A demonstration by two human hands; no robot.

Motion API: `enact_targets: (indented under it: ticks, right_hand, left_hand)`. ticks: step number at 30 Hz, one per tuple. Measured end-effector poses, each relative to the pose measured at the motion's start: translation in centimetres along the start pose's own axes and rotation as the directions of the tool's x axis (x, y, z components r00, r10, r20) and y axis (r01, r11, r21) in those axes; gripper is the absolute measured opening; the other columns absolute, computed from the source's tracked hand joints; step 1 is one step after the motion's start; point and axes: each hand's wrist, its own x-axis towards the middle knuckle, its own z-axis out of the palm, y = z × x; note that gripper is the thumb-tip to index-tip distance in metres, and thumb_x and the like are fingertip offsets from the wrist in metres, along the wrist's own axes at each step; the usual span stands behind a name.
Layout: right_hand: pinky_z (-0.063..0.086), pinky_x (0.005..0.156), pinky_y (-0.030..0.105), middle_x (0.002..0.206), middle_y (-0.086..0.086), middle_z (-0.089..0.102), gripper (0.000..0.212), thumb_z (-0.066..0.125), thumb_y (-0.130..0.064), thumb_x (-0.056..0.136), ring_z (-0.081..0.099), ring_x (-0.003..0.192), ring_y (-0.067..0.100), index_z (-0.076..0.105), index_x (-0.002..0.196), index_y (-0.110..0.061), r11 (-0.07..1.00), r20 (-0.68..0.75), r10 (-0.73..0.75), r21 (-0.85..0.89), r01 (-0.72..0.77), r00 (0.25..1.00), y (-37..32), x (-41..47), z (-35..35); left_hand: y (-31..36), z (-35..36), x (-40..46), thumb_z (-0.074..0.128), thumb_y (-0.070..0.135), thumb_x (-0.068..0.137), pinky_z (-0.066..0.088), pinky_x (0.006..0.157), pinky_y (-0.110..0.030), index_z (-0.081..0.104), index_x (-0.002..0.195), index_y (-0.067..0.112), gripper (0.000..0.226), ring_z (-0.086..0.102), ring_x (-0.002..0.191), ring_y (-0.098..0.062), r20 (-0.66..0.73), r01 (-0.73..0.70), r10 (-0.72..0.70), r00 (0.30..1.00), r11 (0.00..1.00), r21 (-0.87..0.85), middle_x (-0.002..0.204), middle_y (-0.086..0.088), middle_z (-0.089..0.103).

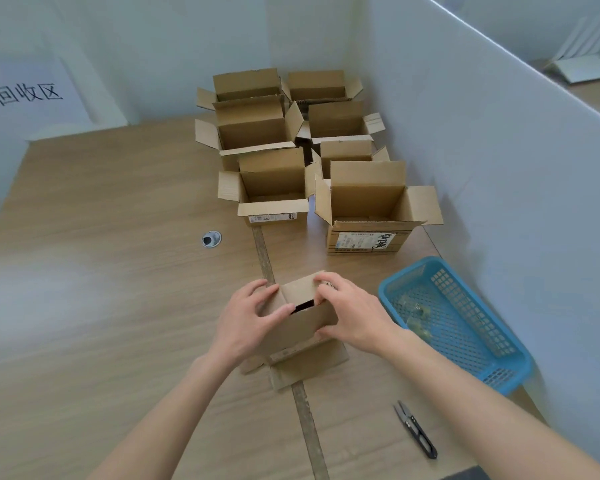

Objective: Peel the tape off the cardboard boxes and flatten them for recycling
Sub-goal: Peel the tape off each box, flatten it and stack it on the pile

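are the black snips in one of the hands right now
No, the small black thread snips lie on the wooden table while both hands grip the small cardboard box.

Setting: partitioned sorting or recycling workstation, office-like. Evidence: wood-grain laminate table [101,271] with a metal cable grommet [211,239], centre left; white partition panels [482,150] enclosing the rear and right of the frame; paper sign [26,93] with handwritten Chinese characters, upper left; cluster of opened cardboard shipping boxes [284,143], upper centre; blue plastic mesh basket [458,323], right; thread snips [417,429], lower right.
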Motion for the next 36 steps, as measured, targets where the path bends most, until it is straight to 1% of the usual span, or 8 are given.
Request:
enact_targets:
  ticks: [5,10,14,18,22,28,33,36]
  right_hand:
    - [0.055,0.087,0.043,0.153,-0.008,0.044,0.038,0.068,0.002,0.075,0.036,0.146,0.020,0.039,0.077,-0.023,0.998,-0.050,-0.068,-0.021,0.067,0.996,-0.1,-1.2,0.3]
    - [0.045,0.101,0.036,0.154,-0.035,0.031,0.049,0.051,-0.079,0.087,0.030,0.142,-0.008,0.048,0.072,-0.033,0.934,-0.015,0.111,0.343,-0.100,0.994,0.3,-2.6,0.9]
    - [0.049,0.095,0.037,0.134,-0.032,0.047,0.033,0.067,-0.064,0.077,0.054,0.118,-0.001,0.053,0.082,-0.035,0.854,-0.084,0.334,0.448,-0.264,0.939,-0.3,-1.3,0.4]
    - [0.049,0.077,0.035,0.123,-0.018,0.043,0.084,0.088,-0.052,0.063,0.057,0.100,0.016,0.028,0.120,-0.039,0.871,0.061,0.390,0.298,-0.390,0.919,-2.2,0.7,-1.5]
    - [0.045,0.066,0.031,0.122,0.000,0.052,0.090,0.086,-0.038,0.074,0.055,0.083,0.021,0.017,0.132,-0.034,0.851,-0.049,0.514,0.155,-0.501,0.857,-4.3,1.9,-1.1]
    - [0.054,0.091,0.040,0.125,-0.005,0.054,0.088,0.060,-0.002,0.083,0.059,0.104,0.025,0.024,0.144,-0.052,0.761,-0.076,0.497,0.517,-0.392,0.865,-4.1,3.0,-3.7]
    - [0.042,0.079,0.009,0.118,-0.011,0.057,0.031,0.063,-0.007,0.092,0.052,0.112,0.008,0.065,0.104,-0.036,0.722,-0.144,0.406,0.656,-0.220,0.903,-4.3,4.8,-6.0]
    - [0.057,0.076,0.021,0.115,-0.008,0.061,0.017,0.051,-0.028,0.103,0.060,0.101,0.012,0.067,0.106,-0.035,0.584,-0.072,0.431,0.782,-0.218,0.899,-4.6,4.5,-4.9]
  left_hand:
    - [0.5,-1.1,0.2,0.079,0.067,0.072,0.026,0.121,-0.036,0.045,0.152,0.034,0.093,0.027,0.147,-0.012,0.166,0.054,-0.049,0.985,0.998,-0.026,0.159,0.010,0.034]
    - [0.6,-0.3,-1.0,0.077,0.069,0.066,0.041,0.110,-0.048,0.019,0.151,0.061,0.104,0.026,0.148,-0.028,0.122,0.135,-0.175,0.977,0.949,0.284,0.165,0.000,0.016]
    - [1.9,1.2,-1.7,0.075,0.042,0.070,0.044,0.109,-0.045,0.025,0.149,0.061,0.095,0.043,0.134,-0.035,0.082,0.259,-0.265,0.961,0.963,0.079,0.159,-0.008,0.021]
    - [1.5,1.1,-2.0,0.072,0.027,0.071,0.041,0.112,-0.043,0.031,0.148,0.057,0.093,0.037,0.139,-0.028,0.030,0.225,-0.223,0.974,0.954,-0.197,0.158,-0.003,0.023]
    - [1.9,0.7,-2.7,0.063,0.010,0.080,0.038,0.102,-0.026,0.018,0.151,0.060,0.098,0.044,0.124,-0.002,-0.091,0.146,-0.203,0.975,0.892,-0.427,0.138,0.015,0.041]
    - [0.4,-3.2,-2.7,0.043,-0.011,0.092,0.040,0.094,-0.010,0.031,0.158,0.027,0.077,0.049,0.111,0.013,-0.189,0.204,-0.333,0.924,0.846,-0.493,0.148,0.005,0.048]
    - [-0.4,-6.3,-2.9,0.046,-0.019,0.081,0.046,0.088,-0.007,0.061,0.140,0.025,0.075,0.063,0.102,0.003,-0.329,-0.106,0.016,0.944,0.961,-0.256,0.124,0.018,0.066]
    - [-2.4,-6.7,-3.5,0.046,-0.015,0.076,0.047,0.105,-0.023,0.068,0.131,0.012,0.065,0.062,0.121,-0.006,-0.317,-0.370,0.359,0.878,0.929,0.028,0.130,0.010,0.067]
